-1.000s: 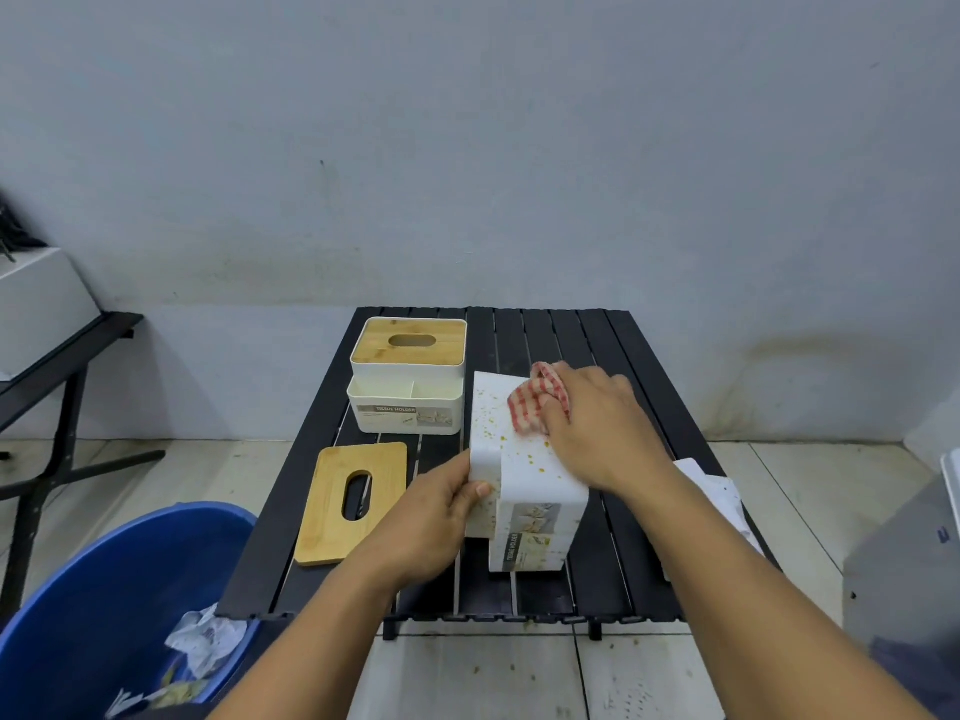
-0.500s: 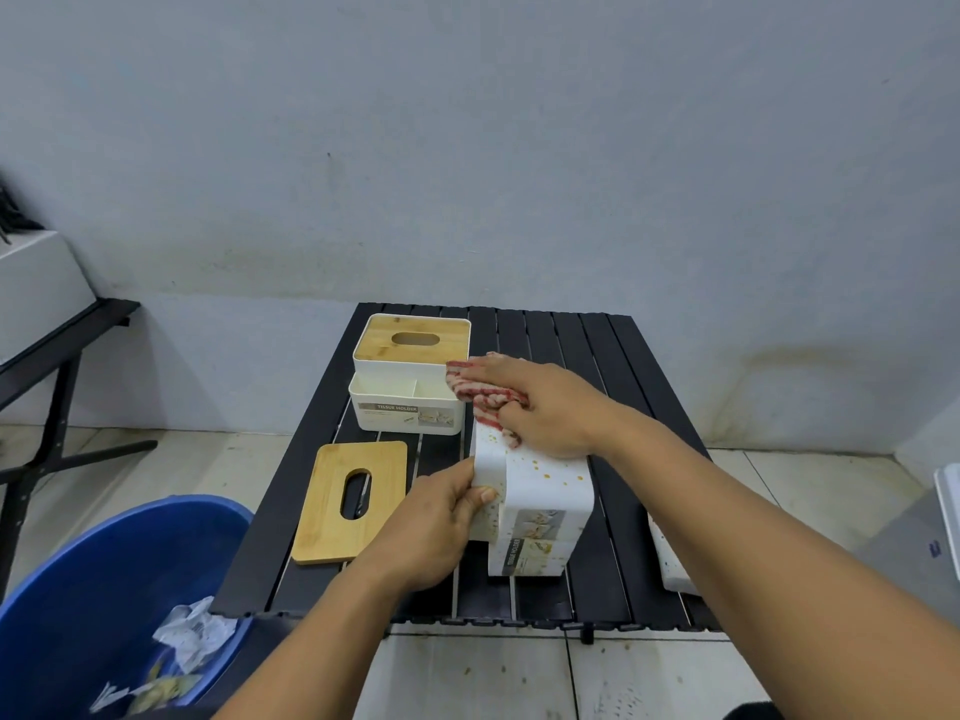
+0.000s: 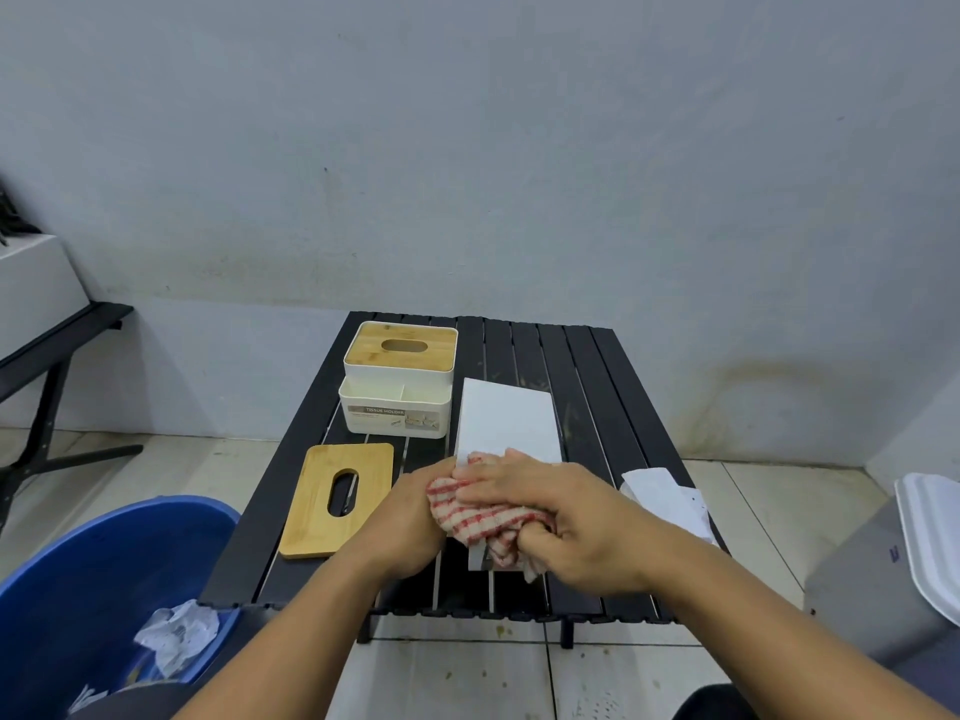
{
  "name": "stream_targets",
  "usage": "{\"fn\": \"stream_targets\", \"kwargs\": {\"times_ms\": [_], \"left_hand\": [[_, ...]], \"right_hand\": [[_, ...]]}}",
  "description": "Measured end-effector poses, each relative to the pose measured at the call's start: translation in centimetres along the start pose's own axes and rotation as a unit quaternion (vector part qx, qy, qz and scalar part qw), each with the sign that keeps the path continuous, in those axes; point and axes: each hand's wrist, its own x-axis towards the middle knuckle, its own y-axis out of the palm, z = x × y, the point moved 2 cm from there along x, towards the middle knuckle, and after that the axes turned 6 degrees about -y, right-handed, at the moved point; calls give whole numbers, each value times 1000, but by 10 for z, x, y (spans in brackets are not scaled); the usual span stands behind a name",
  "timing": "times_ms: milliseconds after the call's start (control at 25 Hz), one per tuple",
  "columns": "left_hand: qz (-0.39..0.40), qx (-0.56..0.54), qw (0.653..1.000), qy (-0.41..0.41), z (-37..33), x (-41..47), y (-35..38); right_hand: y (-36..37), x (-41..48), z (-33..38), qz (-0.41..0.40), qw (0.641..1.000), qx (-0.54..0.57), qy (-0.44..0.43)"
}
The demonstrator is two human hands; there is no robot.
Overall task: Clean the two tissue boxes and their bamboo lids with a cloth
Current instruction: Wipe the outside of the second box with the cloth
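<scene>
One white tissue box (image 3: pixel 508 418) lies tipped on the black slatted table (image 3: pixel 587 397), its plain white face up and clean. My right hand (image 3: pixel 561 517) presses a red-and-white checked cloth (image 3: pixel 480 517) against the box's near end. My left hand (image 3: pixel 410 522) grips the same end from the left, partly under the cloth. A loose bamboo lid (image 3: pixel 337 498) with an oval slot lies flat to the left. The second tissue box (image 3: pixel 397 394) stands at the back left with its bamboo lid (image 3: pixel 401 345) on.
A blue bin (image 3: pixel 78 589) with crumpled tissues stands on the floor at the lower left. White paper (image 3: pixel 670 498) lies on the table's right edge. A grey container with a white lid (image 3: pixel 924 543) sits at the right. A black bench (image 3: pixel 47 345) is at the far left.
My right hand has dragged the cloth from the box's far end down to its near end. The specks on the box's upper face are gone. My left hand kept its hold.
</scene>
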Motion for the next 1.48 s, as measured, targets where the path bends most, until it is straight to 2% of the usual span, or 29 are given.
{"fn": "stream_targets", "kwargs": {"times_ms": [120, 200, 320, 480, 560, 840, 960, 1120, 1200, 1240, 1320, 1400, 1440, 1480], "left_hand": [[-7, 30, 999, 13, -2, 1, 0], [-18, 31, 999, -13, 2, 2, 1], [-8, -11, 1000, -24, 6, 4, 3], [-13, -4, 1000, -21, 11, 7, 4], [-20, 19, 999, -24, 15, 8, 4], [6, -20, 1000, -20, 13, 10, 4], [12, -23, 999, -24, 11, 8, 3], [20, -30, 999, -35, 6, 6, 1], [28, -39, 998, -37, 4, 4, 1], [32, -48, 998, -38, 3, 4, 0], [36, -79, 995, -46, 2, 1, -1], [38, -93, 993, -61, 3, 0, -2], [43, -82, 994, -64, 3, -1, -3], [48, -71, 994, -64, 3, -1, -3]], "right_hand": [[-22, 0, 5, -59, 982, 172, 51], [-37, 9, -2, -104, 978, 166, 64], [-44, 19, -23, -139, 984, -6, 113], [-6, 30, -30, -3, 978, -205, 50], [7, 40, -35, 12, 966, -253, 42], [-22, 86, -65, 9, 979, -182, 87], [-36, 98, -85, -14, 981, -140, 135], [-52, 99, -109, -119, 963, -29, 238], [-57, 91, -121, -211, 930, 74, 291], [-59, 85, -126, -283, 889, 185, 309], [-66, 69, -127, -412, 759, 423, 274], [-73, 47, -112, -466, 649, 565, 208], [-75, 35, -105, -478, 611, 605, 179], [-74, 23, -97, -485, 588, 629, 156]]}}
